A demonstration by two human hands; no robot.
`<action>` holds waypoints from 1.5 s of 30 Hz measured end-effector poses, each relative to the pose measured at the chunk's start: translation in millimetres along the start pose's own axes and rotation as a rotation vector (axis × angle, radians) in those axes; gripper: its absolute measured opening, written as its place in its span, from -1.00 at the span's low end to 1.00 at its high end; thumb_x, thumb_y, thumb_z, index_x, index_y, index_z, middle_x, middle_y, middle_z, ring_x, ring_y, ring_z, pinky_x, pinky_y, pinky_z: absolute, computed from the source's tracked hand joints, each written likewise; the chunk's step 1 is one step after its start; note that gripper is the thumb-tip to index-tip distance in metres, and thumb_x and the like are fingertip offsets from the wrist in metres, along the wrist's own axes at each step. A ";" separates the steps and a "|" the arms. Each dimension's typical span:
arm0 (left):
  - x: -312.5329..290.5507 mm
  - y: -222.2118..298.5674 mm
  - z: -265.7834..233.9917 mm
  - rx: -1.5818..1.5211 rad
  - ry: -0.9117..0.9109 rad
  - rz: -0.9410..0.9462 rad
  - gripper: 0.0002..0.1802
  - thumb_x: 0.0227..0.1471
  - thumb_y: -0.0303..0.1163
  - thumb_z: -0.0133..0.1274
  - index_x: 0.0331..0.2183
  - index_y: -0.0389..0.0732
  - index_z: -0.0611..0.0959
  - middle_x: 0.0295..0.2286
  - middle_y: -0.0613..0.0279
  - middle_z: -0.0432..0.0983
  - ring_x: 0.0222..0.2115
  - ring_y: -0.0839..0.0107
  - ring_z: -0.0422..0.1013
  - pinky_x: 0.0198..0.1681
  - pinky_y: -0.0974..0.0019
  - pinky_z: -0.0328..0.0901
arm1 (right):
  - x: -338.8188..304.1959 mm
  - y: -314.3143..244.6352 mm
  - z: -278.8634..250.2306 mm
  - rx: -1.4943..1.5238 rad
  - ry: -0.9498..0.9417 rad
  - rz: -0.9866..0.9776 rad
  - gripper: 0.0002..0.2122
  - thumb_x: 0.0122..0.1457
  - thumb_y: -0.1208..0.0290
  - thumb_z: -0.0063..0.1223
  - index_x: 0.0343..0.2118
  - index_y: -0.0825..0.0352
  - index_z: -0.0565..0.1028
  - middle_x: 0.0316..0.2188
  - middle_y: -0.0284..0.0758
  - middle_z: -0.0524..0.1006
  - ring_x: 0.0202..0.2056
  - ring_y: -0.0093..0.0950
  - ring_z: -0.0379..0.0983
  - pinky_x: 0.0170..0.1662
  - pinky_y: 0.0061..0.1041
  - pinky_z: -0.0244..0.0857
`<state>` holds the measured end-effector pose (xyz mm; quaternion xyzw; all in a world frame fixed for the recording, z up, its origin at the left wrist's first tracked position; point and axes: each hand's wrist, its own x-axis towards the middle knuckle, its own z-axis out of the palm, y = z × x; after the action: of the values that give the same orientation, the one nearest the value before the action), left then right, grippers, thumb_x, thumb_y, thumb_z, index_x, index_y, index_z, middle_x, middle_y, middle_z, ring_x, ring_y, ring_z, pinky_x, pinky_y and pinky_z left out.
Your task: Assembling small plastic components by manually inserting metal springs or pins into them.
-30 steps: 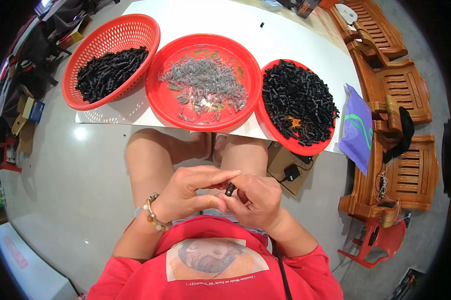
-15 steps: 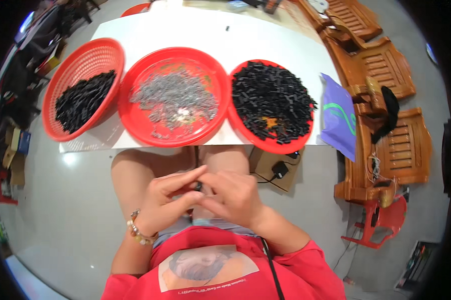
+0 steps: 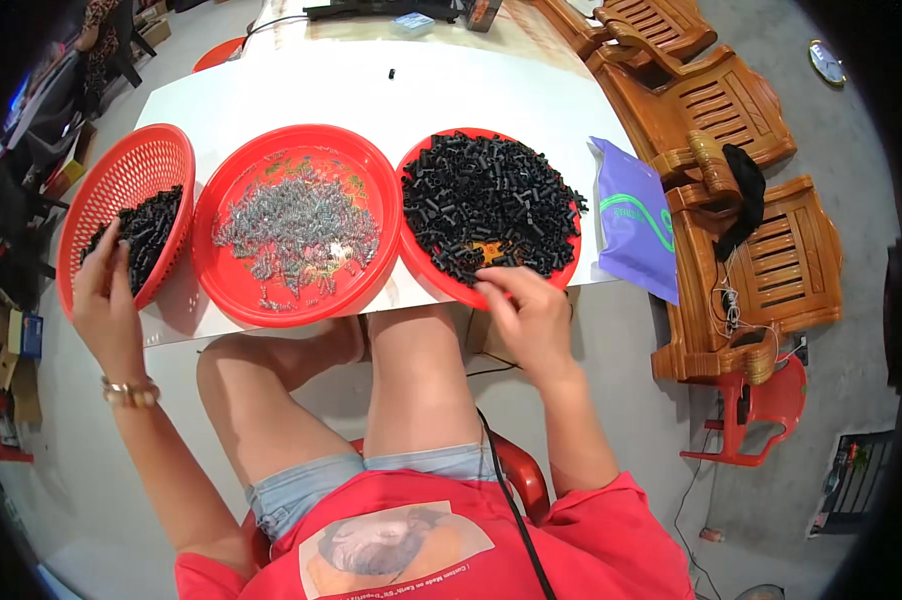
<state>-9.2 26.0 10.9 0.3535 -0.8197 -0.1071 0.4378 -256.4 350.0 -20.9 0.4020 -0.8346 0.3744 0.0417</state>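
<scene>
My left hand (image 3: 109, 295) reaches over the rim of the red slotted basket (image 3: 83, 190) at the left, its fingers stretched out and apart above the black pieces (image 3: 153, 228) inside. No piece shows between those fingers. At the near rim of the right red tray (image 3: 441, 280), my right hand (image 3: 531, 315) has thumb and forefinger drawn close together at the edge of a heap of short black plastic tube-like pieces (image 3: 496, 195). Whatever lies between these fingertips is too small to make out. Between the two containers, a red tray (image 3: 296, 312) holds many small silvery metal parts (image 3: 296, 230).
All three containers stand along the near edge of a white table (image 3: 301, 85). One black piece (image 3: 392, 74) lies farther back. A purple bag (image 3: 635, 225) lies at the right edge, near wooden chairs (image 3: 761, 270). A red plastic stool (image 3: 771, 405) stands on the floor.
My hands were together over my lap around a small black piece. Now they are apart, the left at the basket, the right at the right tray. The view has shifted.
</scene>
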 end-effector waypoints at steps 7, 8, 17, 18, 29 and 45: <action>8.4 -15.2 5.3 0.150 0.073 0.083 -0.67 0.04 -0.49 0.05 -0.09 -0.17 0.60 -0.16 0.16 0.53 -0.14 0.32 0.43 -0.01 0.33 0.23 | 13.6 33.3 -8.2 -0.233 -0.055 0.085 -0.92 0.03 0.43 0.11 -0.42 0.28 0.59 -0.46 -0.32 0.52 -0.43 -0.30 0.49 -0.37 -0.35 0.35; 2.3 -4.5 1.6 0.166 0.117 0.063 -0.66 0.03 -0.49 0.05 -0.09 -0.18 0.59 -0.13 0.16 0.51 -0.09 0.30 0.41 0.02 0.31 0.21 | 15.6 33.0 -6.6 -0.251 -0.077 0.073 -0.92 0.03 0.44 0.11 -0.43 0.27 0.59 -0.46 -0.31 0.51 -0.43 -0.29 0.48 -0.38 -0.33 0.35; -76.2 66.9 8.4 -0.424 -0.215 -0.027 -0.81 -0.03 -0.66 0.06 -0.30 -0.32 0.65 -0.40 0.15 0.58 -0.38 0.42 0.48 -0.29 0.44 0.35 | 31.2 30.1 -2.0 -0.361 -0.146 -0.098 -0.90 0.00 0.52 0.07 -0.40 0.24 0.58 -0.47 -0.31 0.45 -0.45 -0.25 0.47 -0.41 -0.28 0.35; -84.9 70.0 13.2 -0.518 -0.255 -0.125 -0.81 -0.04 -0.66 0.07 -0.30 -0.33 0.65 -0.42 0.14 0.58 -0.40 0.44 0.48 -0.31 0.44 0.34 | 31.0 29.7 -2.3 -0.358 -0.161 -0.097 -0.90 0.00 0.53 0.06 -0.41 0.26 0.57 -0.45 -0.32 0.45 -0.45 -0.26 0.47 -0.41 -0.28 0.36; -114.2 86.7 15.4 -0.577 -0.485 -0.165 -0.83 -0.05 -0.65 0.08 -0.32 -0.35 0.64 -0.47 0.14 0.56 -0.46 0.45 0.47 -0.39 0.47 0.32 | 34.4 32.6 -4.7 -0.258 -0.202 -0.114 -0.92 -0.07 0.53 0.06 -0.45 0.32 0.47 -0.46 -0.28 0.44 -0.45 -0.23 0.45 -0.38 -0.28 0.35; -137.0 95.0 30.9 -0.681 -0.527 -0.227 -0.85 -0.06 -0.57 0.11 -0.34 -0.28 0.67 -0.56 0.16 0.52 -0.59 0.44 0.40 -0.50 0.43 0.29 | 34.5 33.3 -13.8 -0.429 -0.405 -0.119 -0.89 -0.08 0.51 0.01 -0.49 0.34 0.56 -0.48 -0.22 0.45 -0.41 -0.21 0.47 -0.31 -0.25 0.38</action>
<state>-29.5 183.2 -49.3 0.2376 -0.7774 -0.5047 0.2908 -306.1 350.2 -17.9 0.4986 -0.8610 0.0986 -0.0196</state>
